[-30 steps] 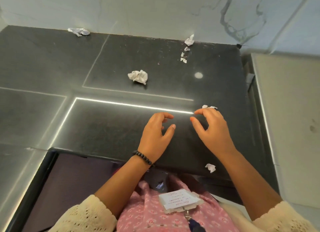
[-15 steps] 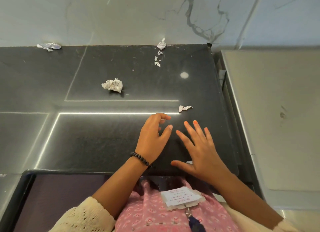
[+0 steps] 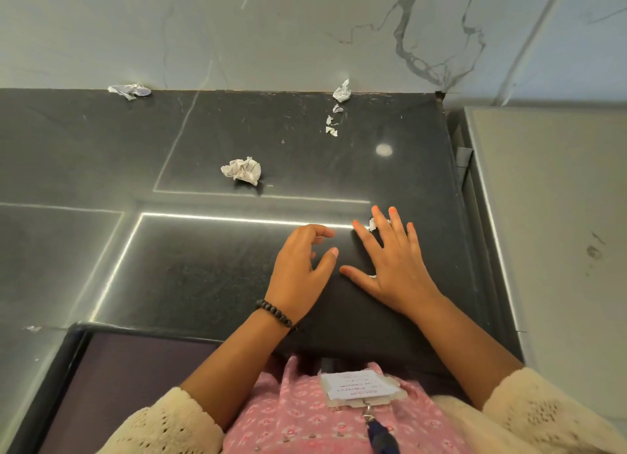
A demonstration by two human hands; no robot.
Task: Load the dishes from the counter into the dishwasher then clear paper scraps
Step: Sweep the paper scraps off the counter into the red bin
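White paper scraps lie on the black counter (image 3: 203, 267). A crumpled ball (image 3: 242, 171) sits mid-counter. A flattened scrap (image 3: 129, 90) lies at the back left by the wall, and several small bits (image 3: 336, 114) trail from the wall at the back centre. My right hand (image 3: 390, 260) lies flat with fingers spread, its fingertips over a small scrap (image 3: 372, 223); a sliver of another scrap shows by its thumb. My left hand (image 3: 300, 270) hovers beside it, fingers loosely curled, holding nothing.
A marble wall (image 3: 305, 29) backs the counter. A pale grey surface (image 3: 559, 233) adjoins the counter on the right. A dark recessed panel (image 3: 118, 385) lies below the counter's front edge at the left. No dishes are in view.
My right hand flattened from a curled pose, dropped near the front edge, then slid forward over the small scrap. My left hand stayed nearly still.
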